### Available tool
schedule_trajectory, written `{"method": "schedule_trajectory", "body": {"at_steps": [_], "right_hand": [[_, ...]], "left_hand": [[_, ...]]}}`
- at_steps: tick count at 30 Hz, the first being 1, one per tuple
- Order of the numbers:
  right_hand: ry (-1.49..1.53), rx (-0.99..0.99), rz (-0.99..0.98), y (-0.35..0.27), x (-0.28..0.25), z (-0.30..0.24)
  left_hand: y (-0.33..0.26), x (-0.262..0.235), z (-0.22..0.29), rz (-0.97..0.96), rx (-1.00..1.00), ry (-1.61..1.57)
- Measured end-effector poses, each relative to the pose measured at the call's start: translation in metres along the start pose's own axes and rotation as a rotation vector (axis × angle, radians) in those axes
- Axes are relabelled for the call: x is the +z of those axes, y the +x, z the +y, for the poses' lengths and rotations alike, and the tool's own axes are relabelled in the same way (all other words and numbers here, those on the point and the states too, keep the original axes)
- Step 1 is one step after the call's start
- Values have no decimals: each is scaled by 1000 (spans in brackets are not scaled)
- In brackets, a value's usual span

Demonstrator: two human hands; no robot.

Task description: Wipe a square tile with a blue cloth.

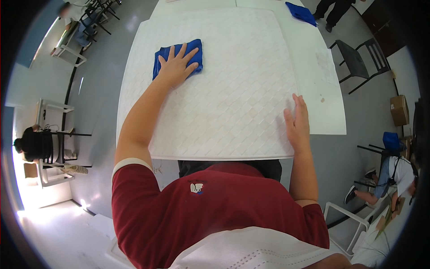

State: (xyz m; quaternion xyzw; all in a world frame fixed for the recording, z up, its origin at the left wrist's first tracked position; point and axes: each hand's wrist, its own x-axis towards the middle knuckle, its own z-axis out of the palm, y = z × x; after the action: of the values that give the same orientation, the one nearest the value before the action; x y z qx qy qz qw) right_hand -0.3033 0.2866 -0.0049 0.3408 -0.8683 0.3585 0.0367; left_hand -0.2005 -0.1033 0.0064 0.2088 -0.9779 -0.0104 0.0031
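A folded blue cloth [194, 46] lies on the far left part of a white board with a woven, quilted-looking pattern [228, 98]. My left hand [178, 67] rests flat on this cloth, fingers spread, pressing rather than gripping it. At the board's right edge stands my right hand [298, 121], its thumb apart from the raised fingers and nothing held in it. The palm side of that hand is against or close beside the edge; exact contact cannot be made out.
The board lies on a white table [324, 107] that shows along the right. A second blue cloth [301, 13] sits at its far right corner. Beyond are a black chair [356, 60] and a cardboard box [399, 110]. Several people sit or stand around the room.
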Motion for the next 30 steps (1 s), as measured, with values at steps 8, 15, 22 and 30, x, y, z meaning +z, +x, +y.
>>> {"method": "schedule_trajectory", "body": {"at_steps": [8, 15, 22, 30], "right_hand": [[22, -11, 9, 2, 2, -1], [15, -27, 20, 4, 3, -5], [33, 0, 15, 2, 4, -1], [65, 7, 2, 2, 1, -7]], "left_hand": [[27, 6, -1, -22, -112, -62], [24, 7, 11, 1, -114, -118], [18, 0, 88, -46, 134, -154], [21, 3, 118, -9, 207, -144]]}}
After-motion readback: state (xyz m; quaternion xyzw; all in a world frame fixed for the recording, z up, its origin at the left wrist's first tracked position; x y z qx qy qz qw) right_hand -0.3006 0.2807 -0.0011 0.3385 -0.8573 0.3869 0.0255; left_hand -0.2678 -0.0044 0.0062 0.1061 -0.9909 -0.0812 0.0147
